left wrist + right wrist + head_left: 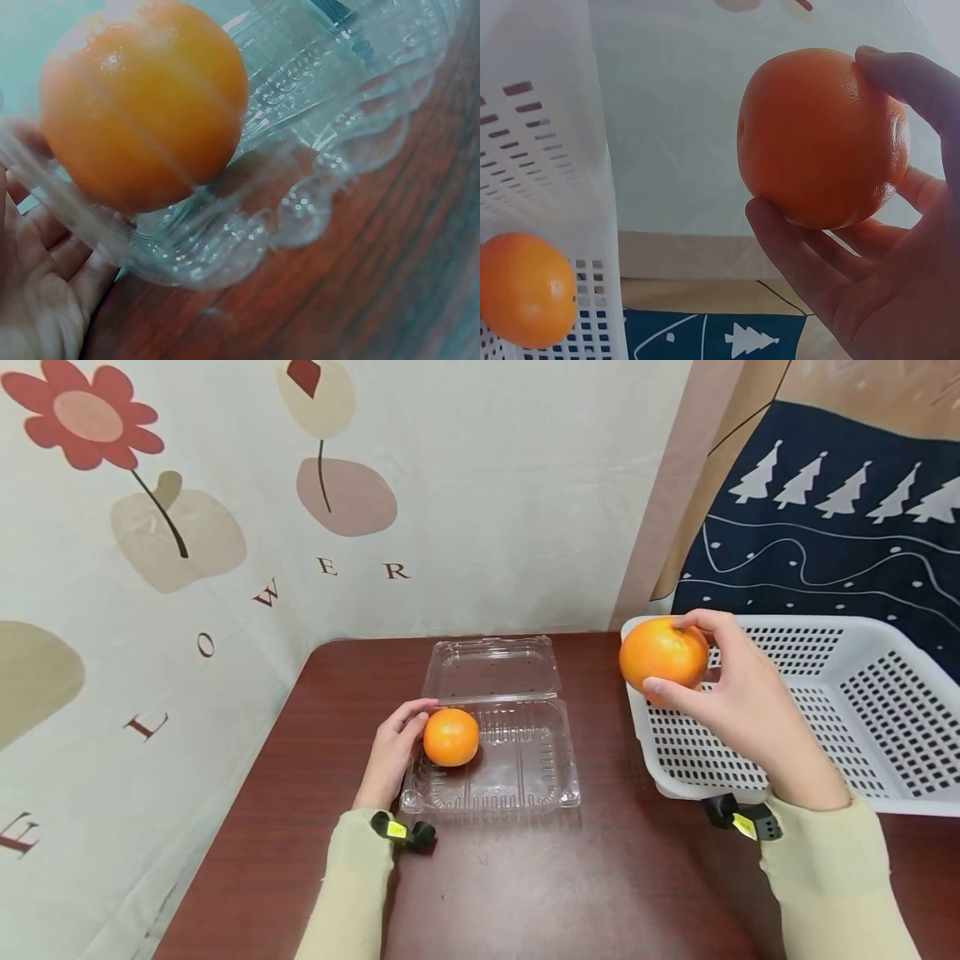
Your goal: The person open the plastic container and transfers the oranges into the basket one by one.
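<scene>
An orange [451,737] sits in the left part of a clear plastic container [517,752], whose hinged lid [491,668] lies folded back. My left hand [392,752] holds the container's left side beside that orange; its fingers show partly through the clear wall in the left wrist view. My right hand [750,710] grips a second orange [660,652] between thumb and fingers, above the left rim of a white basket [645,760]. In the right wrist view, another orange [526,289] lies inside the basket.
A dark red-brown table [480,885] carries the container at its middle and the basket at the right. Behind stands a white cloth [510,485] printed with flowers and letters. A navy cloth [825,552] with white trees hangs behind the basket.
</scene>
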The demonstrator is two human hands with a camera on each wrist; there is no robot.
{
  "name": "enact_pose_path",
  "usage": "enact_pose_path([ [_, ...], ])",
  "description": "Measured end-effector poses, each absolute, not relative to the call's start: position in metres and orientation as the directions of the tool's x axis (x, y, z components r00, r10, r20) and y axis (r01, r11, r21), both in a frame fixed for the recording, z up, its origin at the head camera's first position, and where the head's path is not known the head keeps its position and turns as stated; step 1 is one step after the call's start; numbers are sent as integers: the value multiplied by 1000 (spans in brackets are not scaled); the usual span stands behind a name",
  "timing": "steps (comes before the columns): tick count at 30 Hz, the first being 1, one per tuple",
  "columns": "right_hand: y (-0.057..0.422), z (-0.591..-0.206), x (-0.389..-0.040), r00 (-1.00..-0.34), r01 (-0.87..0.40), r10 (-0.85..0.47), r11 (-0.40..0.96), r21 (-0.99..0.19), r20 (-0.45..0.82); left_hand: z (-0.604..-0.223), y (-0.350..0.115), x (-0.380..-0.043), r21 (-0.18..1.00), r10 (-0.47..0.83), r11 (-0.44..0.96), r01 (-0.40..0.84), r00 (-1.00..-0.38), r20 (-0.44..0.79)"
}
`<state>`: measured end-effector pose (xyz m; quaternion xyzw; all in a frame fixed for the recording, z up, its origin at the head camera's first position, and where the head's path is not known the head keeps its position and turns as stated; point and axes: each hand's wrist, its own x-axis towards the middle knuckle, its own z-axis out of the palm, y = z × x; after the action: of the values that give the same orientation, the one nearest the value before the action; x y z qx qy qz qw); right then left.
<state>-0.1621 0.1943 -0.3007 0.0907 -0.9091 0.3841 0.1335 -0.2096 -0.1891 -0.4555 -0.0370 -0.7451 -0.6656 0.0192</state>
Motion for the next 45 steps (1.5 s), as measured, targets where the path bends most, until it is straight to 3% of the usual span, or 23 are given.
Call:
enact_pose_path([
  [45,221,-300,-179,-947,-269,-107,779,-567,302,-457,-190,-212,993,32,101,61,-998,58],
])
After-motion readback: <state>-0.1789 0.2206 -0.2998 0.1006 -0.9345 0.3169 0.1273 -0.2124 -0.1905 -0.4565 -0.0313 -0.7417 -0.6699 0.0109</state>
